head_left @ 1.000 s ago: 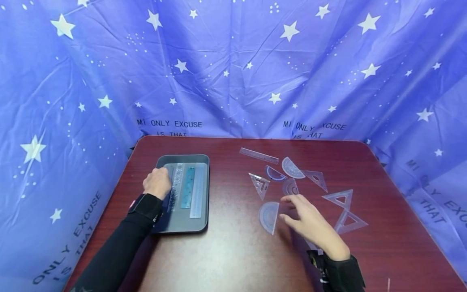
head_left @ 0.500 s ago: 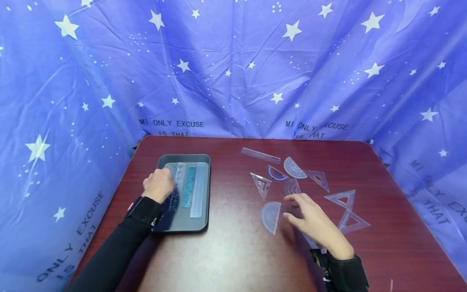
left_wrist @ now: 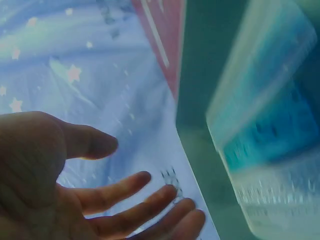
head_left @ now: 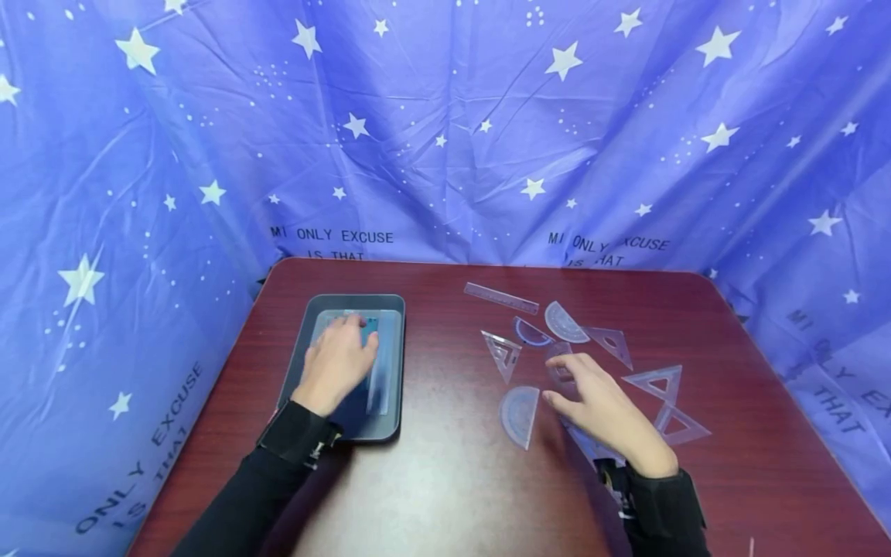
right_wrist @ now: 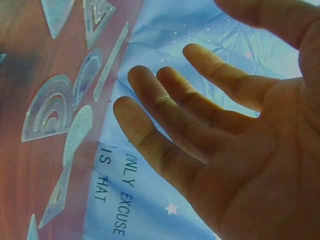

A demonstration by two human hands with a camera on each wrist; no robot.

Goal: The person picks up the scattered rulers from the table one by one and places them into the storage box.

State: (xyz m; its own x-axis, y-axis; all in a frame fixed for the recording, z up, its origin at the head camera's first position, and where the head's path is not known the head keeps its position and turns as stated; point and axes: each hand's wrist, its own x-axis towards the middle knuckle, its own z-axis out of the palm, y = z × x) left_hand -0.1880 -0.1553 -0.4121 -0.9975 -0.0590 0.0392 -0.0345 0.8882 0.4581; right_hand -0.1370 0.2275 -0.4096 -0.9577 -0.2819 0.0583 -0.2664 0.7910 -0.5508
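Observation:
In the head view my left hand [head_left: 338, 362] is over the grey tray [head_left: 298, 352], fingers extended and covering part of the rulers inside. A teal ruler [left_wrist: 275, 132] lies between clear rulers in the left wrist view, where no object shows in the hand. A clear ruler [head_left: 380, 383] is visible at the tray's right side. My right hand [head_left: 604, 406] hovers above the table with fingers spread and holds nothing. Under its fingertips is a small protractor [head_left: 559, 357], partly hidden. Left of it lies a frosted protractor [head_left: 518, 418].
Around the right hand lie a set square [head_left: 503, 356], a blue-marked protractor [head_left: 533, 333], another protractor [head_left: 565, 323] and more set squares [head_left: 657, 379]. A clear ruler [head_left: 501, 298] is farther back. Star-printed cloth [head_left: 445, 155] surrounds the table [head_left: 438, 495].
My left hand has moved right from the tray's left side across the rulers, and its fingers have spread from a curled shape. My right hand has barely moved.

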